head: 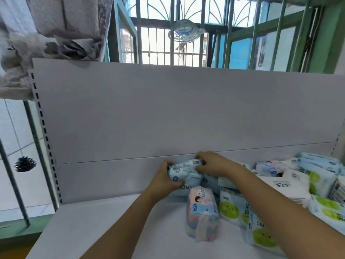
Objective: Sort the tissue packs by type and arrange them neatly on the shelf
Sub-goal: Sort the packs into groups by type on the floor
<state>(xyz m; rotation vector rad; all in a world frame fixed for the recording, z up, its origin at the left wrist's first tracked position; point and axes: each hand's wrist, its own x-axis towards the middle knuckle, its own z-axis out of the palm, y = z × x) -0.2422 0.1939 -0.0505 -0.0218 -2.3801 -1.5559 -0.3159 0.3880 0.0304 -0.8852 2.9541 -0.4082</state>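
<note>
Fingers of the left hand (164, 177): curled round the left end of a blue tissue pack (183, 170). Fingers of the right hand (212, 163): curled over the right end of the same pack. Blue tissue pack: held by both hands at the back of the shelf (93, 221), against the back panel (168, 113), on top of another blue pack (186, 187). Pink pack (202, 212): lying just in front, apart from the hands. Green-dot packs (229, 208): grouped to the right. White pack (287, 186): behind these. Window bars (186, 43): seen above the panel.
</note>
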